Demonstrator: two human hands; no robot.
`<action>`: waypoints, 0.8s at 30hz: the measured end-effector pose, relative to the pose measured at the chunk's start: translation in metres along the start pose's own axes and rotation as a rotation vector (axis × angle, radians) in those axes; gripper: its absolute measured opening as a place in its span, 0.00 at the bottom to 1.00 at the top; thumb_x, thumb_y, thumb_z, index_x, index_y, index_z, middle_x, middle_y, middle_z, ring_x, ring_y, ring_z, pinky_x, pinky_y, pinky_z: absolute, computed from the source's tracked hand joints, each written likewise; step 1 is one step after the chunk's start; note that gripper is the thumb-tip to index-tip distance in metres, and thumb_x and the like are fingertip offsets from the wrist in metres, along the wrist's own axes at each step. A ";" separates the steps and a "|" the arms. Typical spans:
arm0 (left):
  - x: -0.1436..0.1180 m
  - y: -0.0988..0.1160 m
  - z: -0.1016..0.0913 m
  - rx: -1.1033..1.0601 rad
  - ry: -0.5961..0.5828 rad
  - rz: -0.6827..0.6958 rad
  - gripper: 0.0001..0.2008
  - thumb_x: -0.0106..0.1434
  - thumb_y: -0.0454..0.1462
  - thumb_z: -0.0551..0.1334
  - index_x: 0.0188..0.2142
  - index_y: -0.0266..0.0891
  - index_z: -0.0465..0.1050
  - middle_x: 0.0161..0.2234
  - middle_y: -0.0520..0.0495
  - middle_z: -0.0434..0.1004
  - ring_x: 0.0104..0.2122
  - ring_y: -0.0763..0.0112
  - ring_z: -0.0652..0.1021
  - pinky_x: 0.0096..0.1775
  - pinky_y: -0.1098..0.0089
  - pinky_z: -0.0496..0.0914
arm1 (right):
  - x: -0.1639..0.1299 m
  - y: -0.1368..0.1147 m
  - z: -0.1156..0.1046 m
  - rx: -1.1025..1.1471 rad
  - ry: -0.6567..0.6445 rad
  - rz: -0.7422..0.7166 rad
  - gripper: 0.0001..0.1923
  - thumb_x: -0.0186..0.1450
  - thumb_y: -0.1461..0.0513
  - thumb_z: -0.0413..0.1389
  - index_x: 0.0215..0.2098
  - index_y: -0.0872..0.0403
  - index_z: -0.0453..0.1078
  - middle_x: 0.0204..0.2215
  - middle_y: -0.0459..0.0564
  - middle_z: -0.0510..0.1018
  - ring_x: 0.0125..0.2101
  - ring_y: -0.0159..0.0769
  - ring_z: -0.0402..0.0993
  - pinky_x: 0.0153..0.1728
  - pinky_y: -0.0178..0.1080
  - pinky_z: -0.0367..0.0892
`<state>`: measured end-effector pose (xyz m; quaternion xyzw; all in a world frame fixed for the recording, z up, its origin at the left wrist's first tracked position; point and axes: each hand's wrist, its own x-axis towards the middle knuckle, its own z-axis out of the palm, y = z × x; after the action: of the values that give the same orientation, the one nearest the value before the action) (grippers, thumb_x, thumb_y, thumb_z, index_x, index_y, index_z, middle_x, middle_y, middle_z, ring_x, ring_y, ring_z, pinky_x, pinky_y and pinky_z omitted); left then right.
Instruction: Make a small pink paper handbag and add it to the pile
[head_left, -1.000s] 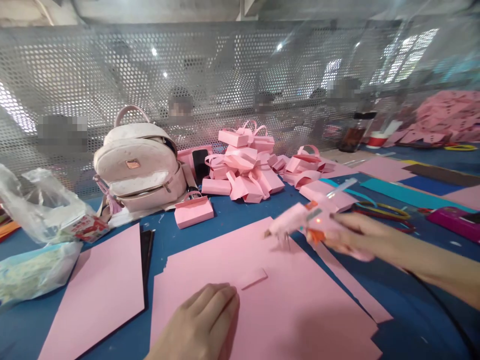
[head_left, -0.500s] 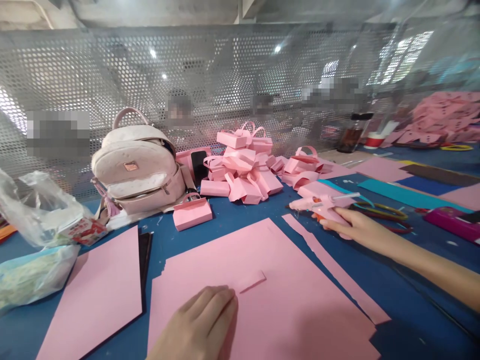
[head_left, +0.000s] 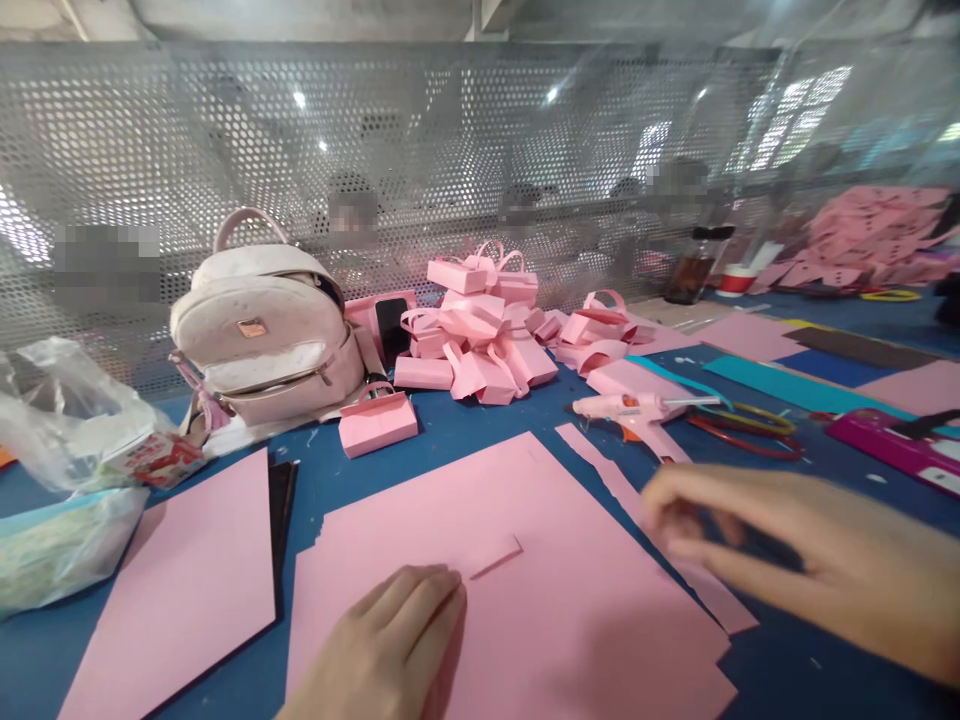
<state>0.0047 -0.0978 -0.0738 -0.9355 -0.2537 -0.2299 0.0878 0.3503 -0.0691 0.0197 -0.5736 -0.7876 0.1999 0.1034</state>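
Blue tabletop (head_left: pixel 450 430) carried a stack of pink cardstock (head_left: pixel 585 590), where the left hand (head_left: pixel 397 630) rested, fingers together; whether it pinned anything underneath was hidden. Motion-blurred, the right hand (head_left: pixel 817 530) hung half open over a ragged-edged strip (head_left: pixel 600 465), nothing visible in its grasp. It had just released the pink hot-glue gun (head_left: pixel 626 407), now lying beyond it, so that hand seemed free for the paper. Near the left fingertips lay a narrow folded tab (head_left: pixel 495 555), its pink-on-pink outline hard to read.
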 end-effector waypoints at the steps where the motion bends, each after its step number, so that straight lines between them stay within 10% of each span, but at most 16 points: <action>1: -0.001 0.001 0.001 -0.012 0.002 -0.001 0.19 0.76 0.33 0.45 0.53 0.26 0.71 0.44 0.34 0.82 0.41 0.59 0.82 0.41 0.65 0.80 | 0.005 -0.016 0.007 0.039 -0.086 -0.076 0.16 0.68 0.46 0.51 0.37 0.45 0.73 0.35 0.49 0.80 0.33 0.45 0.74 0.34 0.42 0.67; 5: -0.003 0.004 0.005 -0.025 0.026 -0.024 0.17 0.71 0.27 0.49 0.54 0.26 0.70 0.44 0.33 0.80 0.42 0.58 0.81 0.41 0.63 0.80 | 0.041 -0.054 0.041 0.117 -0.209 -0.368 0.12 0.72 0.55 0.49 0.45 0.49 0.72 0.44 0.51 0.76 0.44 0.44 0.73 0.44 0.42 0.65; 14: -0.008 0.004 0.007 0.038 -0.019 -0.013 0.18 0.73 0.30 0.47 0.53 0.26 0.71 0.46 0.34 0.80 0.41 0.57 0.80 0.41 0.61 0.79 | 0.089 -0.067 0.077 0.165 -0.348 -0.474 0.15 0.71 0.60 0.54 0.26 0.53 0.58 0.32 0.43 0.64 0.33 0.34 0.65 0.35 0.36 0.60; 24: 0.000 0.004 0.014 0.150 0.067 -0.026 0.17 0.74 0.28 0.48 0.49 0.30 0.76 0.43 0.45 0.83 0.38 0.66 0.82 0.40 0.69 0.77 | 0.101 -0.052 0.093 0.151 -0.328 -0.509 0.15 0.75 0.60 0.50 0.29 0.53 0.61 0.33 0.45 0.66 0.36 0.36 0.64 0.38 0.38 0.60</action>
<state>0.0116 -0.0974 -0.0861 -0.9147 -0.2792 -0.2424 0.1631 0.2368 -0.0053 -0.0486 -0.3088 -0.8950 0.3153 0.0641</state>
